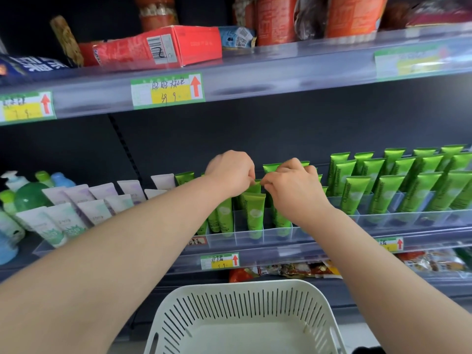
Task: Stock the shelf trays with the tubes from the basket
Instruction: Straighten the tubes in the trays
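Grip: left hand and right hand pinch the green tube between them.

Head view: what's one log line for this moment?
left hand, right hand pinch green tube | over tray | basket: no tubes visible

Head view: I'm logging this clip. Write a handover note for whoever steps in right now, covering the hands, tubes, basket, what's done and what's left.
Left hand and right hand: both pinch the top edge of one green tube, held upright over the middle of the clear tray.
Done: rows of green tubes stand in the tray, mostly to the right.
Basket: the part in view holds no tubes; its near end is out of frame.
Left: seat this tube. A few front slots look empty, so fill them if more tubes turn up.
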The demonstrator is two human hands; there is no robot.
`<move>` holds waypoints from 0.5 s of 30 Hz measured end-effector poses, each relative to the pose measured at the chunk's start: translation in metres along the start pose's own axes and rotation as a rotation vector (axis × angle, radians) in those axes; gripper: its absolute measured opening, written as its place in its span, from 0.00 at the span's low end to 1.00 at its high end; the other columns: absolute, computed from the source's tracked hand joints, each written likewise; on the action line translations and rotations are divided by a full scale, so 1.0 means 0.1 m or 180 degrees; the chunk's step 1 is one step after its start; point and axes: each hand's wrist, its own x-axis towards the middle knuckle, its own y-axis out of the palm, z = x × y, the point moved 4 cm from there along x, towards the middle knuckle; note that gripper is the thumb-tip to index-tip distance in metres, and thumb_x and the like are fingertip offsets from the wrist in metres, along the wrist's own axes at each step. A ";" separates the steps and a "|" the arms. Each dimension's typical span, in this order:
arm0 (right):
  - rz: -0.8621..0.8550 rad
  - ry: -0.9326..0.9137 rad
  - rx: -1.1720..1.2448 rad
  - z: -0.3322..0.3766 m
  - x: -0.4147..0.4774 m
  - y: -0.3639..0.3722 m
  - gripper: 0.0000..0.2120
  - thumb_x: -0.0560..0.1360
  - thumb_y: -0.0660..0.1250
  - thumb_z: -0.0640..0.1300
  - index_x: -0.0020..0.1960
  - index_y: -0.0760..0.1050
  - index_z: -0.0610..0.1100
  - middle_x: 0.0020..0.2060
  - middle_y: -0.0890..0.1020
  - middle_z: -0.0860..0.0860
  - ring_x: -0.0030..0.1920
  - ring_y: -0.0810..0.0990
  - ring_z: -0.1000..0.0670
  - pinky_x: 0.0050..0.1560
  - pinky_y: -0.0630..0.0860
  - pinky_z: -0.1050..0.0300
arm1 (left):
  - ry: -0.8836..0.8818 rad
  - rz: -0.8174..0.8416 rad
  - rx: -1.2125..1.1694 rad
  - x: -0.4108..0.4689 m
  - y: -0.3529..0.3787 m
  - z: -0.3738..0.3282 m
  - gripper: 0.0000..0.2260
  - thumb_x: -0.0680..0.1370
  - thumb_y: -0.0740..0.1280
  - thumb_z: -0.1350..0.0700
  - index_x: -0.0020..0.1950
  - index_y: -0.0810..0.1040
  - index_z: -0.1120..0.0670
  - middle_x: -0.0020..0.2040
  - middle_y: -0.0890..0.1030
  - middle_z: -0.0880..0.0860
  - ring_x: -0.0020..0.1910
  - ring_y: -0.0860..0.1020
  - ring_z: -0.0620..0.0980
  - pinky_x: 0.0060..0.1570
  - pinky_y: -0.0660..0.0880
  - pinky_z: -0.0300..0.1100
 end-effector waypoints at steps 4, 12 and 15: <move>-0.0022 0.0024 0.0086 -0.03 0.00 0.01 0.14 0.77 0.61 0.42 0.59 0.77 0.54 0.53 0.81 0.54 0.61 0.67 0.49 0.48 0.59 0.51 | -0.0041 0.0119 -0.0103 0.02 0.03 0.02 0.05 0.76 0.70 0.48 0.44 0.83 0.46 0.45 0.83 0.45 0.47 0.79 0.51 0.42 0.73 0.43; -0.0004 0.0032 0.0248 -0.06 0.02 0.04 0.16 0.77 0.60 0.41 0.61 0.76 0.54 0.56 0.79 0.53 0.63 0.66 0.48 0.52 0.63 0.50 | -0.0321 0.0048 -0.0082 0.10 -0.08 0.20 0.04 0.75 0.71 0.52 0.49 0.83 0.46 0.49 0.82 0.44 0.52 0.78 0.49 0.47 0.73 0.42; 0.0063 -0.0020 0.0311 -0.07 0.01 0.06 0.14 0.78 0.60 0.43 0.61 0.76 0.53 0.56 0.79 0.53 0.62 0.67 0.47 0.52 0.64 0.50 | -0.0378 0.0172 0.0045 0.13 -0.01 0.18 0.04 0.75 0.71 0.55 0.48 0.83 0.46 0.51 0.82 0.46 0.53 0.78 0.51 0.48 0.74 0.42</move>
